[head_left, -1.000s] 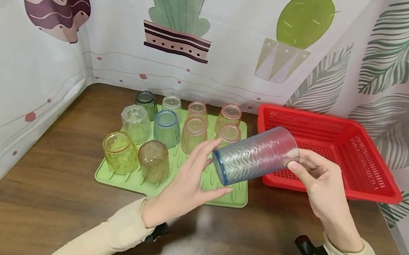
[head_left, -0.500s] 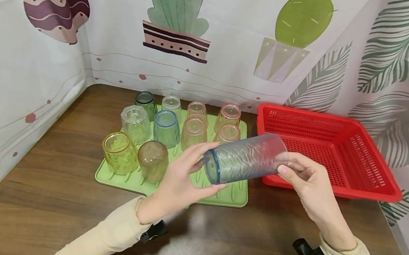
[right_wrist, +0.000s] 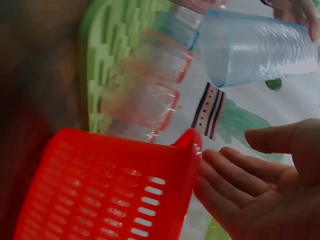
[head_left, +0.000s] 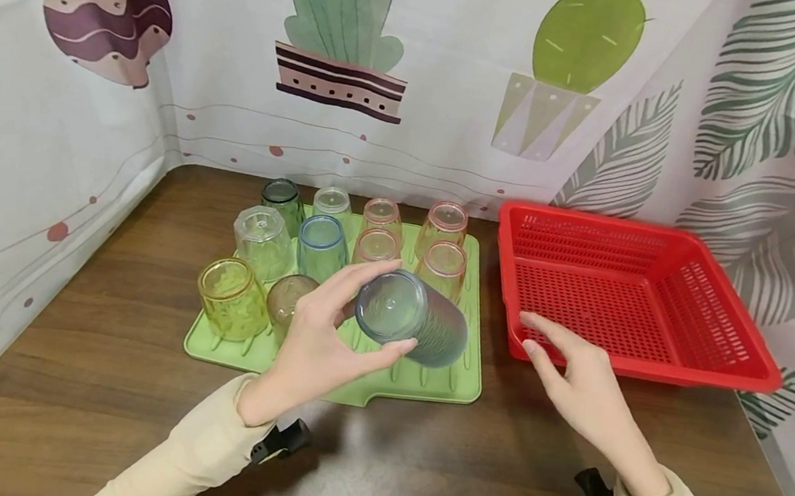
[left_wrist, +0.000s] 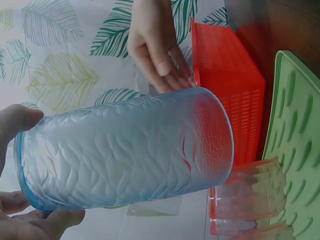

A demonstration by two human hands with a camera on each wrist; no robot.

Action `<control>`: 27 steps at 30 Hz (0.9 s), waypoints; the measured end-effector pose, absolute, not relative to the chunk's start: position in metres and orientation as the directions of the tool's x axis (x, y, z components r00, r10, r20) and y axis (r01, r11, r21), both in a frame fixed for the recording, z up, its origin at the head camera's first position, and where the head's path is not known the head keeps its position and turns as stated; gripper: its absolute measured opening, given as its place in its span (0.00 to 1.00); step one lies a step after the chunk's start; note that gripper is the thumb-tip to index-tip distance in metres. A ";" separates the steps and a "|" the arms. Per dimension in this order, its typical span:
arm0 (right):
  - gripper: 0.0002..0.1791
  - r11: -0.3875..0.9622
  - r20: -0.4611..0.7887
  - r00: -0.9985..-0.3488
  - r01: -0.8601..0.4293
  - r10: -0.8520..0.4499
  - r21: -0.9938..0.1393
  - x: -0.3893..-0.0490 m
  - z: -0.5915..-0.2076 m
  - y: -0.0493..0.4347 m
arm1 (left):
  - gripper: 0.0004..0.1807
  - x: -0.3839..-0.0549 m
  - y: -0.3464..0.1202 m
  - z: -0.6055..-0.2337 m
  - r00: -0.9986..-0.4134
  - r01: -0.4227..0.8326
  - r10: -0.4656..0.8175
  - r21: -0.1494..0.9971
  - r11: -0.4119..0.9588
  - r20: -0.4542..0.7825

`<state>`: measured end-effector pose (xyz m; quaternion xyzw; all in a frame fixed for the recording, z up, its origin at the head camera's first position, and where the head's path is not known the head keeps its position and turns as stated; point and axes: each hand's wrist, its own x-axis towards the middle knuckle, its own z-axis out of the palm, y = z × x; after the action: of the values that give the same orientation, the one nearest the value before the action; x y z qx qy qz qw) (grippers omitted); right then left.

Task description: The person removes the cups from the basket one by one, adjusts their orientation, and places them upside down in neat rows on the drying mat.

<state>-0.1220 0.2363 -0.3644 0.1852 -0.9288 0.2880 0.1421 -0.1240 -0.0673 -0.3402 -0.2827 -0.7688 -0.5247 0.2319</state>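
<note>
My left hand (head_left: 318, 341) grips a tall, textured blue drinking glass (head_left: 391, 308) near its base, thumb below and fingers above. The glass is tilted above the green drying mat (head_left: 470, 369), base toward the head camera and mouth pointing down to the right. In the left wrist view, the mouth end of the glass (left_wrist: 217, 140) is free of any hand. My right hand (head_left: 579, 384) holds nothing. Its fingers are extended beside the front left corner of the red basket (head_left: 647, 369), and whether they touch it I cannot tell.
Upside-down glasses stand on the mat: yellow (head_left: 232, 299), brown (head_left: 283, 301), blue (head_left: 323, 248), clear (head_left: 263, 242), dark green (head_left: 283, 204) and several pinkish ones (head_left: 447, 225). A printed curtain (head_left: 448, 108) hangs behind the wooden table (head_left: 105, 330).
The right hand has let go of the glass and moved slightly away from it. The left hand has taken hold of the base end, shifted left, and turned the mouth downward.
</note>
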 end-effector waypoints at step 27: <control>0.26 0.828 0.376 -0.840 -0.500 -0.392 -0.254 -0.114 -0.382 0.230 | 0.38 -0.138 -0.082 -0.356 -0.811 0.555 0.147 0.666 0.498 0.567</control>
<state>-0.1138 0.2301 -0.3822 0.2363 -0.9432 0.1738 0.1558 -0.1378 -0.0816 -0.3557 -0.2100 -0.8358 -0.4548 0.2246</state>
